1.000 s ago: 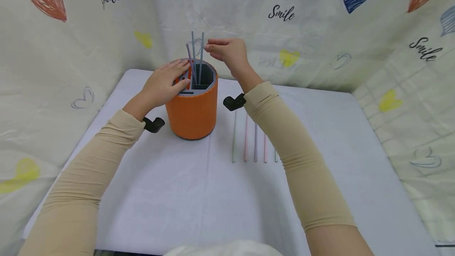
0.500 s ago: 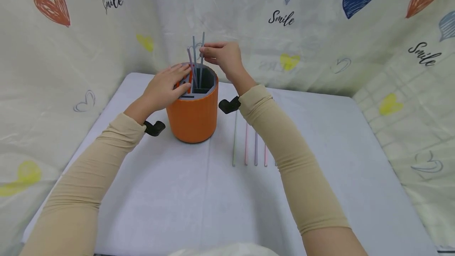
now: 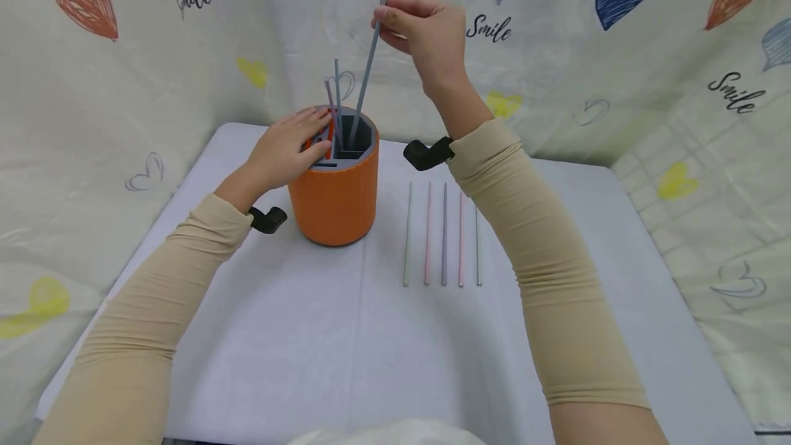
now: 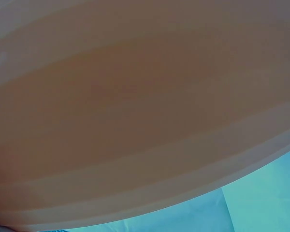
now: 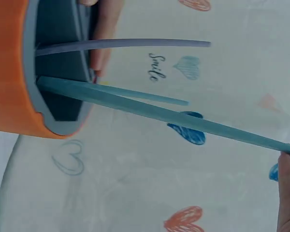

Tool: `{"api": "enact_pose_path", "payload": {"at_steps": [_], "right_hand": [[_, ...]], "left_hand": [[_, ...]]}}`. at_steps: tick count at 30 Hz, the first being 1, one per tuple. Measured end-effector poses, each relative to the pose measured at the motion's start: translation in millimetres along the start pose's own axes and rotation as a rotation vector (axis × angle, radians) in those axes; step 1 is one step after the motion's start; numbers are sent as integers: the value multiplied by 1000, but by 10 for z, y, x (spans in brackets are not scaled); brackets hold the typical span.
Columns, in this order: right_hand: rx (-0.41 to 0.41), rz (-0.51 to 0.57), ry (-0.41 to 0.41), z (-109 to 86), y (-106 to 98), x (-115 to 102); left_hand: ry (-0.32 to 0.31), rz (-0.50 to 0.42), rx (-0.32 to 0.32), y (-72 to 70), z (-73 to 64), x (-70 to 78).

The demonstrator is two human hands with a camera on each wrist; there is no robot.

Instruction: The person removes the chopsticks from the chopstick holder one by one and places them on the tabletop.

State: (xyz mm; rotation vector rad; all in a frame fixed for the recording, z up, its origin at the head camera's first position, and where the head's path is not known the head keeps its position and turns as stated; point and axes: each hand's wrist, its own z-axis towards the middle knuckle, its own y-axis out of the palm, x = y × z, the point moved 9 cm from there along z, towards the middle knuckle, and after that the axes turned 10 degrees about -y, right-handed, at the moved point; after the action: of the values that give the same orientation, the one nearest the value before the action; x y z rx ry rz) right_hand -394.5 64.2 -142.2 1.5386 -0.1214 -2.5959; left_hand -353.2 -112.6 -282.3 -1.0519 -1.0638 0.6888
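Note:
My right hand [image 3: 423, 29] pinches a grey-blue straw [image 3: 369, 64] near its upper end, high above the orange holder. The straw tilts to the right, and its lower end is still inside the holder's large compartment. My left hand [image 3: 281, 146] rests on the top of the orange holder [image 3: 334, 204], fingers spread over its slotted grey insert. Two more straws stand in the same compartment: a bluish one [image 3: 338, 84] and a purplish one [image 5: 135, 43]. In the left wrist view the holder's wall [image 4: 135, 106] fills most of the picture, blurred.
Right of the holder, several thin straws lie side by side on the white table, among them a pink straw [image 3: 428, 239] and a purple straw [image 3: 444, 239]. A patterned cloth backdrop [image 3: 556, 88] with hearts rises behind the table [image 3: 278, 349].
My right hand took hold of the grey-blue straw at the holder and raised it up and to the right, drawing it partly out. My left hand stayed on the holder.

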Motion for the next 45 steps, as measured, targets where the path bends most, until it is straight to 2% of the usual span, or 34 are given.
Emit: {"api": "enact_pose_path", "payload": {"at_steps": [4,9,12,15,20,27,29,37,41,45], "right_hand": [[73,22,-36,39,-164,-269],[93,23,-57,60,-380,-510],[95,41,-30,51,-516,-542],[103,54,12,30,-694,-477],[111,49,123,-47,-1009,-187],[102,-27,461,-347,-1403,572],[91,-46,523,-465,-1543,768],[38,-144,683,-954,-2167,1301],[-10,-200,736,-1126,-2356,1506],[-9,-224,798,-1283,-2513,1692]], "left_hand": [[0,-3,-1,1,-10,-7],[-5,-1,3,7,-5,-21],[-2,-3,5,9,2,-23],[1,-2,6,14,10,-22],[2,2,3,19,12,-16],[-4,3,-3,34,-9,-32],[-8,3,-5,50,-4,-34],[-3,-4,-10,64,34,5],[-5,-2,0,11,26,2],[-9,1,2,-12,12,-4]]}}
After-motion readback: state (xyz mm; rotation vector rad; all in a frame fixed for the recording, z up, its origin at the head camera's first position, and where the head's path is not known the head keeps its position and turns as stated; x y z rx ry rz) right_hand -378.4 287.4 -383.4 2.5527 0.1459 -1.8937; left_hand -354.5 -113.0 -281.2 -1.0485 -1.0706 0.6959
